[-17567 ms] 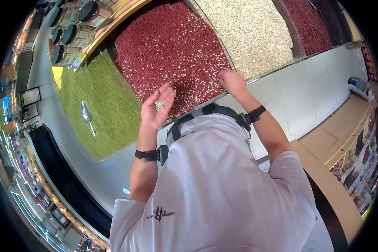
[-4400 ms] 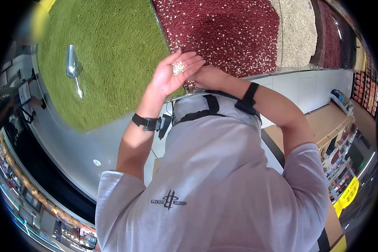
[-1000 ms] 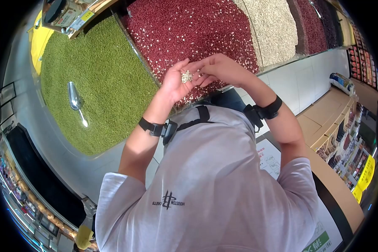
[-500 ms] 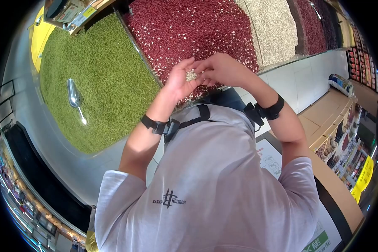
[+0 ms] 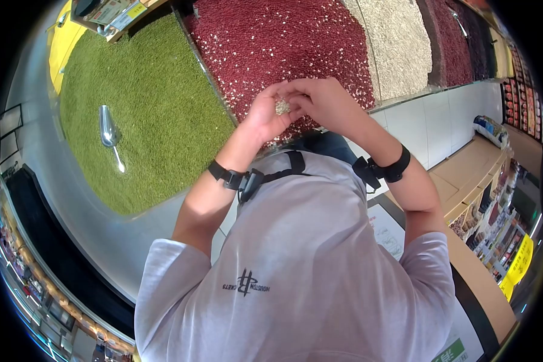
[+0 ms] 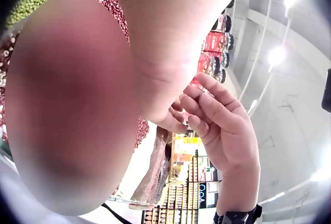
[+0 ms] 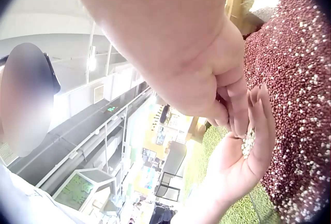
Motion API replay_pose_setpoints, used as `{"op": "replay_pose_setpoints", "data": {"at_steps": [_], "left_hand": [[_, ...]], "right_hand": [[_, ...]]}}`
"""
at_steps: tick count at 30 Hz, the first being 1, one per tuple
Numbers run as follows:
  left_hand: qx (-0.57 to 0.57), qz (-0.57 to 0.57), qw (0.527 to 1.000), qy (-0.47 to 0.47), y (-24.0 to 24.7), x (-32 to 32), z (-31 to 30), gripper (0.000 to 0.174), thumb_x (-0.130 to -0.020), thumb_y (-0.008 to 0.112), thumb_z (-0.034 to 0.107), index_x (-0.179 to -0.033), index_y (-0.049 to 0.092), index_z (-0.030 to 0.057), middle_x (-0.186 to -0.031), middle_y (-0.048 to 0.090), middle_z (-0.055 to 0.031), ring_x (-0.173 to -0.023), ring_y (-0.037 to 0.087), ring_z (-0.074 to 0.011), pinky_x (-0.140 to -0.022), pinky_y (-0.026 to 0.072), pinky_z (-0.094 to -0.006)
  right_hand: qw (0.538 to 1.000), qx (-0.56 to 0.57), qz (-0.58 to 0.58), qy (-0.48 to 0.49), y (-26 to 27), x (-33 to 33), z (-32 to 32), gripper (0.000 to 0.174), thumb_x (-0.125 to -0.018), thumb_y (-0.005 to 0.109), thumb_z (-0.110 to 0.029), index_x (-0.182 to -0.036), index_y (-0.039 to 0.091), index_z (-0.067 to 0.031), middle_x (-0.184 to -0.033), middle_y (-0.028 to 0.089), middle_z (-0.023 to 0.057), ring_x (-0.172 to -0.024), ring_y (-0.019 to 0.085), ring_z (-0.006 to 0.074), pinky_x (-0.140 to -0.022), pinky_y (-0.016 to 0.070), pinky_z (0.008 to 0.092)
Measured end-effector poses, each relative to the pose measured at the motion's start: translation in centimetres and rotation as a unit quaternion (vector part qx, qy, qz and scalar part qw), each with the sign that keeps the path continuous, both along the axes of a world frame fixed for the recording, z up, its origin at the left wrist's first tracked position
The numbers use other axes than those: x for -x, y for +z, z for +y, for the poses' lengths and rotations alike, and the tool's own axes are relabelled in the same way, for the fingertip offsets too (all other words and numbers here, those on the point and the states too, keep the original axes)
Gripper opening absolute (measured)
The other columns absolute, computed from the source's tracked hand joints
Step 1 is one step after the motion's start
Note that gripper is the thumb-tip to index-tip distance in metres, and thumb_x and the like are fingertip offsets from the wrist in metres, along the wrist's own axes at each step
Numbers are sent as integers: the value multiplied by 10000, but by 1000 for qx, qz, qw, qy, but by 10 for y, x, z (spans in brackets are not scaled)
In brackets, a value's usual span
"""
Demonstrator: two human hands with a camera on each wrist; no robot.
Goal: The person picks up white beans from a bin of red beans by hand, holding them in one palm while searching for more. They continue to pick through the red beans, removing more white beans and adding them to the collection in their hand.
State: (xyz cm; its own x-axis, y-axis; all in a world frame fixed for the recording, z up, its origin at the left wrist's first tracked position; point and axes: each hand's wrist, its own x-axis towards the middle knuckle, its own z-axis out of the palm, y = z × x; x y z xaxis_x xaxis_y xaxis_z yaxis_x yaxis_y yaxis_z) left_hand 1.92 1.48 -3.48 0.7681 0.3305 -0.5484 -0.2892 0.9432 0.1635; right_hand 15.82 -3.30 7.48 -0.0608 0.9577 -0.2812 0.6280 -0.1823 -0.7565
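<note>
My left hand [image 5: 263, 119] is palm up over the near edge of the red beans [image 5: 277, 45]. It cups a small heap of white grains [image 5: 282, 107], its fingers bent up around them, as the right wrist view also shows with the grains [image 7: 248, 144]. Reaching in from the right, my right hand [image 5: 330, 107] has its fingers bent and their tips right at the heap. In the left wrist view the right hand [image 6: 227, 133] shows a bent thumb and curled fingers; I cannot tell whether anything is between them. White grains are scattered through the red beans.
Left of a clear divider lie green beans [image 5: 157, 102] with a metal scoop [image 5: 108, 128] on them. A bin of white grains [image 5: 397, 48] adjoins the red beans on the right. A shelf with price tags [image 5: 130, 17] overhangs the green beans at the back.
Earlier my right hand was at the red beans, apart from the left; now it is over the left palm. In the last second both hands shifted slightly right and the left fingers curled up more.
</note>
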Motion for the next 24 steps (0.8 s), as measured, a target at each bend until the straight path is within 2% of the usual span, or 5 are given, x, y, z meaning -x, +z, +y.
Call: {"op": "replay_pose_setpoints", "data": {"at_steps": [9, 12, 14, 21, 24], "left_hand": [[-3, -43, 999, 8, 1, -4, 3, 320, -1001, 361, 206, -1151, 540, -13, -1055, 606, -96, -937, 627, -185, -826, 567, -332], [7, -44, 999, 14, -3, -5, 4, 346, -1003, 308, 238, -1125, 505, -19, -1033, 550, -117, -949, 584, -218, -884, 544, -414], [8, -72, 997, 21, -3, -5, 4, 342, -1012, 338, 219, -1170, 526, -19, -1039, 598, -106, -950, 621, -201, -824, 569, -337], [-2, -141, 990, 13, -19, 0, 3, 415, -1026, 318, 277, -1217, 529, -25, -1131, 602, -144, -1037, 600, -214, -919, 513, -371], [5, -13, 1000, 16, 14, -6, 6, 428, -1023, 334, 354, -1106, 556, -2, -1027, 581, -93, -991, 582, -219, -862, 513, -367]], "right_hand": [[987, 14, 151, -50, -17, -12, 1, 239, -877, 558, -21, -1096, 655, -17, -919, 713, 109, -847, 697, 174, -758, 557, 294], [961, 99, 248, -70, -18, -15, 2, 240, -904, 501, 37, -1112, 621, 34, -1009, 681, 102, -930, 663, 158, -815, 559, 281], [947, 87, 287, -115, -15, -13, 2, 218, -916, 499, 26, -1102, 609, 41, -1019, 678, 106, -940, 659, 158, -820, 562, 281], [992, 3, 116, -56, -7, 5, -7, 280, -890, 541, 2, -1166, 586, -14, -1037, 684, 104, -971, 667, 188, -852, 530, 307], [999, -13, 45, -18, -10, 8, -10, 352, -875, 516, 26, -1211, 574, -63, -1079, 669, 145, -1008, 661, 281, -875, 515, 337]]}}
